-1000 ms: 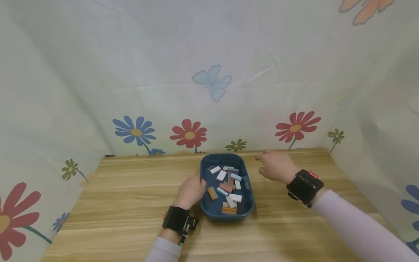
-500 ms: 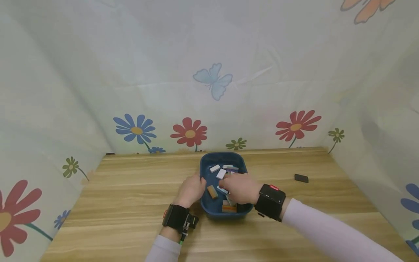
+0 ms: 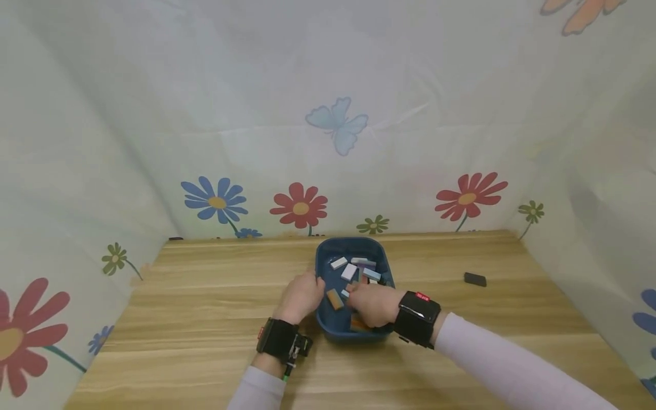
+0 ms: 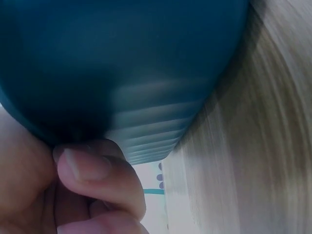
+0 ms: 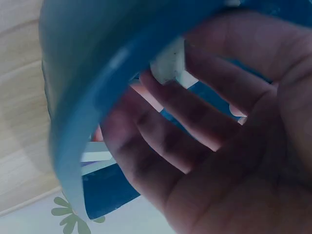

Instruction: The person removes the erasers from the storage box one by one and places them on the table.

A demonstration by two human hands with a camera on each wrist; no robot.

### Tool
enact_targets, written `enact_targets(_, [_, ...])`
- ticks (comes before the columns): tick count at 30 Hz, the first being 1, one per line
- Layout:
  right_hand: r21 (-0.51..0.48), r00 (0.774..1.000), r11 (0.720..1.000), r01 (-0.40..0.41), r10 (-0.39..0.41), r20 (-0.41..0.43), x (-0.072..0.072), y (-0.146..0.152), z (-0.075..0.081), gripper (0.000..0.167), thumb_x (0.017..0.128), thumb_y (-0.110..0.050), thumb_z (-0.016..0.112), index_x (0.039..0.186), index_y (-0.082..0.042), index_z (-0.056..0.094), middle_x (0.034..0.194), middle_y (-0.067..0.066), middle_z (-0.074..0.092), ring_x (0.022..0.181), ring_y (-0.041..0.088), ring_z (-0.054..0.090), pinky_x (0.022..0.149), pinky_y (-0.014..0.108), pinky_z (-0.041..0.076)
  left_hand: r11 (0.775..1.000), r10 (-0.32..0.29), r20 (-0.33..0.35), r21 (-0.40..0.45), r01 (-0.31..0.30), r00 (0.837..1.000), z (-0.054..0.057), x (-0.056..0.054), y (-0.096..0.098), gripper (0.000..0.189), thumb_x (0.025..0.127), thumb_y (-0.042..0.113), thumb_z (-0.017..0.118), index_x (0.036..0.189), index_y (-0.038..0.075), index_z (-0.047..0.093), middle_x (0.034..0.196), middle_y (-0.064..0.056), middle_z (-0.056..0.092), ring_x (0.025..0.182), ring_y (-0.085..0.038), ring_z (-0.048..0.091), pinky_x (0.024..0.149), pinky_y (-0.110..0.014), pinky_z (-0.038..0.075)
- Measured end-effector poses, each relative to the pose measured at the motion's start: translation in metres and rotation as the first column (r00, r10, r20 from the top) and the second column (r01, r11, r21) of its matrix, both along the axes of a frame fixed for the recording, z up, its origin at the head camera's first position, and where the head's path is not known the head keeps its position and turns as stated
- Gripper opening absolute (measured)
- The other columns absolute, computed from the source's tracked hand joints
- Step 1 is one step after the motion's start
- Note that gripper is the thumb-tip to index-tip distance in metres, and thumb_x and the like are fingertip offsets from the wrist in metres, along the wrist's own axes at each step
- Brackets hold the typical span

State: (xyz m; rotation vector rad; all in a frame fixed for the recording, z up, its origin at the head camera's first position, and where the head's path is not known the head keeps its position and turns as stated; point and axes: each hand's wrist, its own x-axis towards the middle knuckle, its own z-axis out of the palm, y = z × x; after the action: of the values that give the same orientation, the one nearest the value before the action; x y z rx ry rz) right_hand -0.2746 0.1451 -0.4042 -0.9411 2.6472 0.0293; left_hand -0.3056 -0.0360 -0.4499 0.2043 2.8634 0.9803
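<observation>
My left hand grips the left rim of a dark blue plastic basin; its thumb and curled fingers show against the rim in the left wrist view. Inside lie several small domino-like blocks, among them an orange-brown block, a white block and a light blue block. Over the basin's right side my right hand reaches down among them. The right wrist view shows its bent fingers around a pale block, partly hidden by the rim; whether they pinch it is unclear.
A black block lies alone on the wooden table, right of the basin. A flower-printed cloth rises behind the table and at both sides. A small dark object lies at the back left corner.
My right hand has moved left from the table's right side into the basin, leaving the black block on the table. Since then it has shifted slightly nearer me. My left hand stays on the rim.
</observation>
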Motion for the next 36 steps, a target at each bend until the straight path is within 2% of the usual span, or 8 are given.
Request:
enact_targets(3, [0.029, 1.000, 1.000, -0.007, 0.007, -0.002, 0.000, -0.001, -0.002, 0.014, 0.087, 0.000, 0.067, 0.086, -0.014, 0.070, 0.142, 0.012, 0.051, 0.123, 0.025, 0.054, 0.070, 0.026, 0.046, 1.000, -0.002, 0.007, 0.008, 0.002, 1.000, 0.001, 0.000, 0.000, 0.023, 0.101, 0.023, 0.043, 0.094, 0.007, 0.059, 0.068, -0.004, 0.053, 0.056, -0.019, 0.052, 0.050, -0.033, 0.039])
enact_targets(6, [0.007, 0.999, 1.000, -0.025, 0.026, -0.037, 0.001, 0.000, -0.005, 0.011, 0.087, -0.001, 0.069, 0.088, -0.012, 0.071, 0.135, 0.010, 0.056, 0.120, 0.022, 0.055, 0.077, 0.026, 0.048, 1.000, -0.011, -0.002, 0.000, 0.011, 1.000, 0.000, 0.001, 0.000, 0.023, 0.101, 0.023, 0.044, 0.092, 0.008, 0.059, 0.068, -0.004, 0.053, 0.056, -0.019, 0.051, 0.050, -0.033, 0.039])
enact_targets(11, [-0.035, 0.993, 0.999, -0.041, 0.037, -0.115, 0.004, 0.003, -0.010, 0.005, 0.084, -0.006, 0.072, 0.087, -0.010, 0.071, 0.117, 0.009, 0.063, 0.101, 0.021, 0.061, 0.081, 0.031, 0.051, 1.000, -0.021, 0.008, 0.020, 0.021, 1.000, 0.000, 0.000, 0.004, 0.023, 0.102, 0.023, 0.044, 0.095, 0.007, 0.059, 0.069, -0.004, 0.053, 0.057, -0.019, 0.052, 0.051, -0.032, 0.039])
enact_targets(12, [-0.036, 0.992, 0.998, -0.045, 0.040, -0.123, 0.004, 0.004, -0.010, 0.005, 0.084, -0.007, 0.073, 0.088, -0.010, 0.071, 0.118, 0.010, 0.063, 0.103, 0.022, 0.061, 0.082, 0.032, 0.051, 0.999, -0.020, 0.015, 0.025, 0.020, 1.000, 0.000, 0.000, 0.004, 0.023, 0.102, 0.023, 0.044, 0.095, 0.006, 0.058, 0.069, -0.004, 0.053, 0.057, -0.019, 0.052, 0.050, -0.032, 0.039])
enact_targets(22, [-0.084, 0.986, 0.992, -0.098, 0.085, -0.144, 0.002, 0.004, -0.015, 0.008, 0.085, -0.008, 0.072, 0.091, -0.009, 0.068, 0.101, 0.004, 0.061, 0.083, 0.014, 0.056, 0.073, 0.029, 0.049, 1.000, -0.006, -0.016, 0.011, 0.007, 1.000, -0.003, 0.001, 0.002, 0.024, 0.101, 0.022, 0.045, 0.093, 0.005, 0.059, 0.069, -0.004, 0.053, 0.057, -0.019, 0.051, 0.051, -0.033, 0.038])
enact_targets(27, [-0.072, 0.988, 0.991, -0.110, 0.101, -0.119, 0.001, 0.004, -0.017, 0.009, 0.083, -0.007, 0.072, 0.090, -0.011, 0.067, 0.111, 0.008, 0.064, 0.094, 0.018, 0.062, 0.076, 0.028, 0.049, 1.000, -0.027, 0.003, 0.007, 0.027, 1.000, -0.004, 0.003, 0.000, 0.024, 0.102, 0.021, 0.043, 0.095, 0.005, 0.059, 0.068, -0.004, 0.052, 0.056, -0.018, 0.051, 0.050, -0.032, 0.038])
enact_targets(33, [-0.083, 0.987, 0.991, -0.101, 0.090, -0.131, -0.002, 0.008, -0.017, 0.012, 0.084, -0.004, 0.072, 0.092, -0.012, 0.067, 0.128, 0.013, 0.060, 0.113, 0.025, 0.060, 0.085, 0.030, 0.050, 1.000, -0.024, -0.026, 0.017, 0.024, 0.999, -0.001, 0.001, 0.002, 0.025, 0.102, 0.022, 0.043, 0.098, 0.003, 0.059, 0.069, -0.004, 0.053, 0.057, -0.019, 0.051, 0.051, -0.032, 0.038])
enact_targets(36, [-0.089, 0.985, 0.988, -0.127, 0.115, -0.130, -0.002, 0.009, -0.017, 0.012, 0.084, -0.004, 0.072, 0.093, -0.011, 0.067, 0.127, 0.014, 0.060, 0.115, 0.026, 0.059, 0.088, 0.032, 0.050, 1.000, -0.019, -0.019, 0.003, 0.019, 1.000, -0.001, 0.002, 0.001, 0.026, 0.102, 0.021, 0.043, 0.101, 0.002, 0.060, 0.070, -0.004, 0.054, 0.057, -0.018, 0.051, 0.051, -0.032, 0.039])
